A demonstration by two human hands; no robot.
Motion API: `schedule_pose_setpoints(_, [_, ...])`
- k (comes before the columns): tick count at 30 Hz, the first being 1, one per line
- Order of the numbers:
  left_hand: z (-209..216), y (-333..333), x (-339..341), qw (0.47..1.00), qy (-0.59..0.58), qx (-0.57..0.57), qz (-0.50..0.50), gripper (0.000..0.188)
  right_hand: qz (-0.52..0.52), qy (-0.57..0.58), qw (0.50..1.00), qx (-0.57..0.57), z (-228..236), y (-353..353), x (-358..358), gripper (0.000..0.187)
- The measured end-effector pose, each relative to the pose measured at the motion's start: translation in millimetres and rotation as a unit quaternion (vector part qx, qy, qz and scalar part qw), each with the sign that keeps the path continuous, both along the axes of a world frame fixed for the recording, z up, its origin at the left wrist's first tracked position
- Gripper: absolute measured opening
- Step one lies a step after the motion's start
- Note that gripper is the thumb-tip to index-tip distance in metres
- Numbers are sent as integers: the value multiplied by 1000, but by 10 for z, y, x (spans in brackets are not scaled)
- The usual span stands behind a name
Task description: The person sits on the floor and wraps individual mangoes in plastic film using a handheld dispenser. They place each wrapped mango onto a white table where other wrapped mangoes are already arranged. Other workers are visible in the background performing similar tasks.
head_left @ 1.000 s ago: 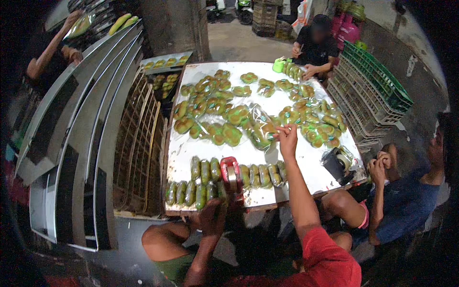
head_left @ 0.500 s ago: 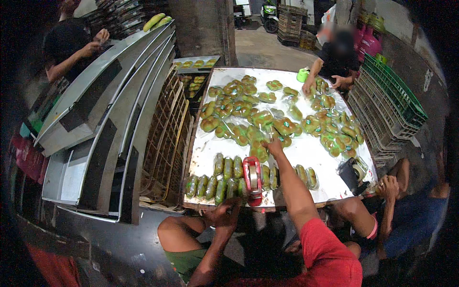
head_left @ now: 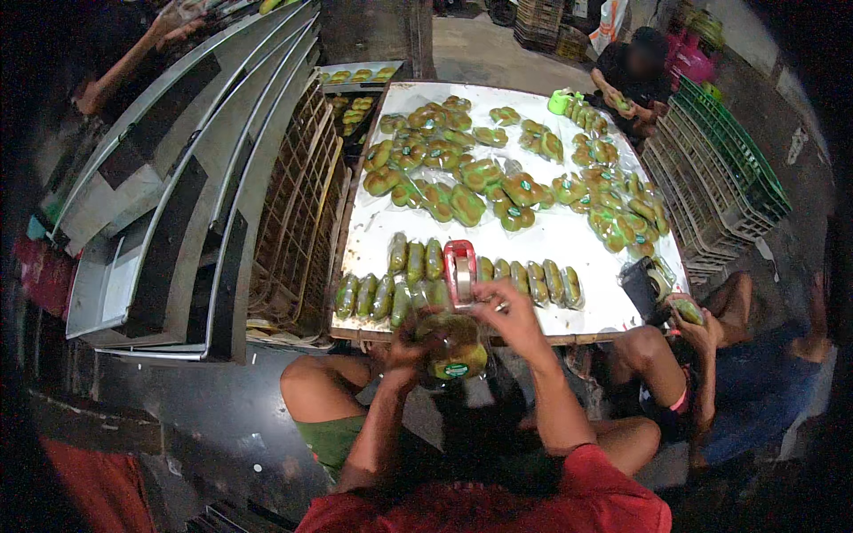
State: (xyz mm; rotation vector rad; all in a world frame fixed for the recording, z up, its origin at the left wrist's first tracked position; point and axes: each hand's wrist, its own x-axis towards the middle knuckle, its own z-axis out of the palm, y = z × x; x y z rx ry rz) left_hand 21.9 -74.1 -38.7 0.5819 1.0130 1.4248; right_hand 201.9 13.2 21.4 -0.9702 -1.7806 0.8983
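In my left hand (head_left: 413, 342) is a clear plastic bag of glossy green-brown bread buns (head_left: 458, 351) with a small label, held just off the table's near edge. My right hand (head_left: 511, 315) is closed in a pinch above the bag, close to the near end of a red tape dispenser (head_left: 460, 266); what its fingertips grip is too small to make out. Wrapped long rolls (head_left: 364, 296) stand in rows left of the dispenser, and more rolls (head_left: 538, 282) lie to its right. Farther back, many bagged bun clusters (head_left: 435, 155) cover the white tabletop (head_left: 373, 231).
Metal trays (head_left: 178, 204) and a plastic crate (head_left: 298, 204) lean along the left. Stacked crates (head_left: 720, 169) stand at the right. A co-worker's hands (head_left: 697, 324) hold a roll beside a black tape dispenser (head_left: 644, 289). Another person (head_left: 631, 80) handles rolls at the far right corner.
My right hand has drawn back from the bun pile to the dispenser. A bagged bun cluster is now in my left hand. The co-worker at right now holds a roll.
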Motion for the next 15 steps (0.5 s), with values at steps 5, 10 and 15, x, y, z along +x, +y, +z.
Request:
schedule_pose_setpoints(5, [86,-87,-36,985,163,-33,-54,36,20,49,997,-57,-377,-263,-66,17])
schedule_pose_setpoints(10, [149,-188,13,982,172,-56,-59,36,32,85,994,-59,-659,-391,-115,34])
schedule_pose_setpoints(15, [483,-309,101,987,127,-91,-30,37,140,278,840,-444,-562,-552,-143,24])
